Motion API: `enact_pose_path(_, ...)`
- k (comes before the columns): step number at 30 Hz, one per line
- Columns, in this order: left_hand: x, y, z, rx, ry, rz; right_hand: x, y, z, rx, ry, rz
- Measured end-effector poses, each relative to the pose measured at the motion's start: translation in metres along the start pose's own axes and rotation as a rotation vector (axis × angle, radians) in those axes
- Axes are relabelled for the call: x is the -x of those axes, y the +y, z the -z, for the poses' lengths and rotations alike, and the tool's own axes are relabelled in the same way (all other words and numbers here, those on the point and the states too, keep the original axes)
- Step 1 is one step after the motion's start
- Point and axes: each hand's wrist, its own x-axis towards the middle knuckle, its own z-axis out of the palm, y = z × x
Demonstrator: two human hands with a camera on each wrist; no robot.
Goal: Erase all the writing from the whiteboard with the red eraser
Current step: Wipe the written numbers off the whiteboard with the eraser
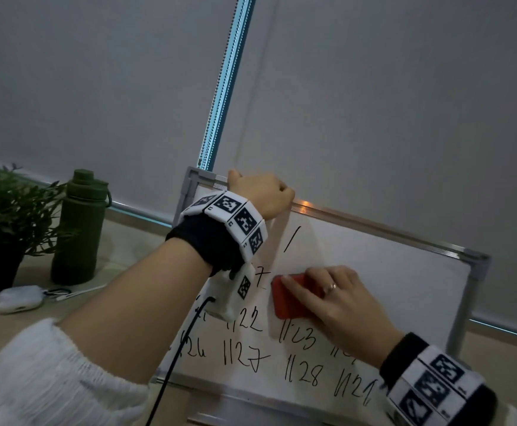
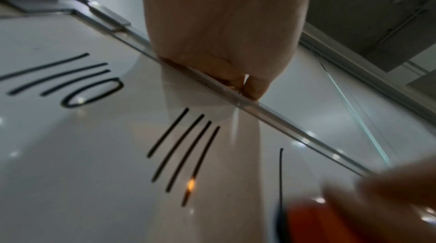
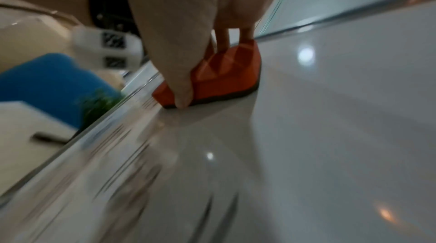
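Whiteboard (image 1: pixel 389 272) beside bottle (image 1: pixel 80 229), plant (image 1: pixel 2 204)

left hand (image 1: pixel 260 192): fingers curled over the whiteboard's (image 1: pixel 404 272) top edge, wrist raised
right hand (image 1: pixel 340 305): i've got it gripping the red eraser (image 1: pixel 288 305), pressed flat on the board
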Motion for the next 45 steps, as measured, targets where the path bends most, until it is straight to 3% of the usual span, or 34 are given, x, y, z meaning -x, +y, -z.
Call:
enact_pose_path(4, 0.001, 0.000, 0.000, 0.008, 0.016, -0.001, -0.036, 0.033, 0.015, -0.029, 0.131, -0.306)
enact_pose_path(6, 0.003, 0.000, 0.000, 0.017, 0.016, -0.005, -0.037, 0.024, 0.011, -0.044, 0.160, -0.393)
enact_pose_path(8, 0.005, 0.000, 0.001, 0.019, 0.016, -0.010, -0.023, -0.001, 0.001, -0.055, 0.125, -0.303)
enact_pose_path(10, 0.006, 0.000, 0.002, 0.023, 0.014, -0.015, -0.004, -0.023, -0.005, -0.053, 0.005, -0.099)
enact_pose_path(12, 0.006, 0.000, 0.002, 0.018, 0.017, -0.025, -0.002, -0.020, -0.002, -0.044, -0.057, -0.002)
enact_pose_path(14, 0.007, 0.001, 0.002, 0.008, 0.023, -0.020, -0.020, -0.003, 0.005, -0.044, 0.017, -0.086)
enact_pose_path(17, 0.009, 0.002, 0.004, -0.023, 0.027, -0.017, -0.047, 0.018, 0.018, -0.093, 0.157, -0.346)
enact_pose_path(20, 0.008, 0.001, 0.012, -0.016, -0.030, -0.044, -0.047, 0.010, 0.018, -0.123, 0.154, -0.453)
enact_pose_path(23, 0.001, -0.014, 0.030, -0.017, -0.074, 0.017, -0.028, -0.008, 0.008, -0.116, 0.125, -0.410)
enact_pose_path(28, -0.002, -0.052, 0.042, -0.059, -0.089, 0.162, -0.006, -0.029, 0.001, -0.080, -0.012, -0.122)
enact_pose_path(32, -0.005, -0.058, 0.035, 0.009, 0.012, 0.215, -0.043, 0.005, 0.014, -0.113, 0.119, -0.340)
enact_pose_path(35, -0.002, -0.060, 0.025, 0.059, 0.127, 0.228, -0.053, -0.001, 0.012, -0.158, 0.173, -0.499)
enact_pose_path(37, 0.001, -0.062, 0.019, 0.074, 0.203, 0.203, -0.040, -0.026, 0.003, -0.167, 0.136, -0.426)
enact_pose_path(39, 0.004, -0.063, 0.017, 0.071, 0.226, 0.186, -0.023, -0.048, -0.003, -0.150, 0.040, -0.235)
enact_pose_path(41, 0.003, -0.064, 0.019, 0.065, 0.217, 0.181, -0.024, -0.042, -0.001, -0.132, 0.005, -0.143)
enact_pose_path(45, 0.002, -0.066, 0.018, 0.073, 0.212, 0.183, -0.063, -0.003, 0.011, -0.152, 0.166, -0.405)
